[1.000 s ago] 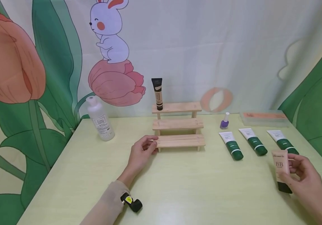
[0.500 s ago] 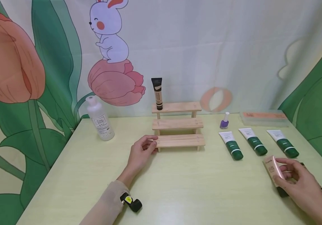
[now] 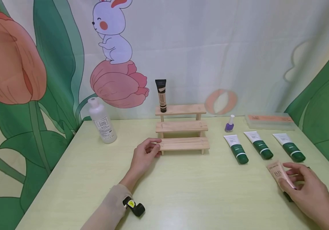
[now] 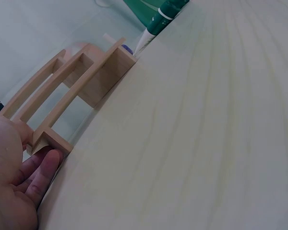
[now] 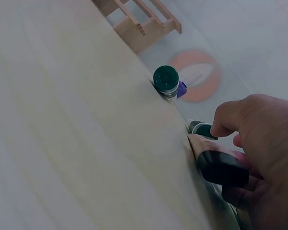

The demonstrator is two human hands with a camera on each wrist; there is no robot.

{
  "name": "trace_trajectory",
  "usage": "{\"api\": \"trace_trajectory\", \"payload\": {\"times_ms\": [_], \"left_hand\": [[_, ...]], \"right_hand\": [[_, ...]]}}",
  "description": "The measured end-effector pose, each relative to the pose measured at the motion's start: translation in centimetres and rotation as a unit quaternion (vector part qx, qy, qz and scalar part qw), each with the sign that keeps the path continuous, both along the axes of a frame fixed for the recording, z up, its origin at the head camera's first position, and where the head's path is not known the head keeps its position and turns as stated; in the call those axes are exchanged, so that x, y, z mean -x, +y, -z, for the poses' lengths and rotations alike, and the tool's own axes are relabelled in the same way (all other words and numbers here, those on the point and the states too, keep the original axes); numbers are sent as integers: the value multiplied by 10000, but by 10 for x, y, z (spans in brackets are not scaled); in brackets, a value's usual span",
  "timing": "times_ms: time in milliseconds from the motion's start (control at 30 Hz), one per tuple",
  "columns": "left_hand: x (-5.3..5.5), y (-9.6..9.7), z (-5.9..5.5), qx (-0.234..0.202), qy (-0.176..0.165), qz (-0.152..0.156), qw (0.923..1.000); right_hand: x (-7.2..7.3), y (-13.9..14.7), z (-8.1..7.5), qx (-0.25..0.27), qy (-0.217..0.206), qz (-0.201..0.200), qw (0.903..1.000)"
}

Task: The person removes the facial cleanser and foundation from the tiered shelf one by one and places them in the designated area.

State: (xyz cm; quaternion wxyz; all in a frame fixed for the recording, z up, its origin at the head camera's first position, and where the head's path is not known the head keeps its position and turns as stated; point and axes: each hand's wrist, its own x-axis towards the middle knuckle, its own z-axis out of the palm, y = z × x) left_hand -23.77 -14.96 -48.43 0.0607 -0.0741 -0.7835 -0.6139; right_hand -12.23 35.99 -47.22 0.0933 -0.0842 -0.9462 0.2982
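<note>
My left hand [image 3: 144, 157] pinches the left end of the lowest step of a small three-step wooden display stand [image 3: 183, 144]; the left wrist view shows fingers [image 4: 44, 175] curled at that end. On the stand's top step, at the left, a black and beige tube [image 3: 162, 95] stands upright on its cap. At the right of the table my right hand [image 3: 309, 191] holds a pinkish-beige BB cream tube [image 3: 278, 172] between thumb and fingers, low and slanted. Its black cap [image 5: 223, 167] points toward the camera in the right wrist view. A dark slim item lies partly hidden behind this hand.
Several green and white tubes, one of them nearest the stand [image 3: 236, 149], lie in a row at the right. A purple nail polish bottle [image 3: 229, 124] and a clear flat case [image 3: 270, 121] are behind them. A white bottle [image 3: 102, 121] stands at the back left.
My right hand has lowered the BB cream tube toward the table and tipped it flatter, its top end leaning left. The dark item behind the hand has come into sight. My left hand stays put.
</note>
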Motion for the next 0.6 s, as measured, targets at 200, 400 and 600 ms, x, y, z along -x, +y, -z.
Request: {"api": "trace_trajectory", "payload": {"times_ms": [200, 400, 600], "left_hand": [[-1, 0, 2, 38, -24, -13, 10000], [-1, 0, 2, 40, -30, -45, 10000], [-1, 1, -1, 26, -32, -60, 10000]], "right_hand": [[-5, -1, 0, -468, 312, 194, 9982], [-9, -2, -3, -524, 724, 458, 9949], [-10, -5, -6, -158, 962, 674, 9930]]}}
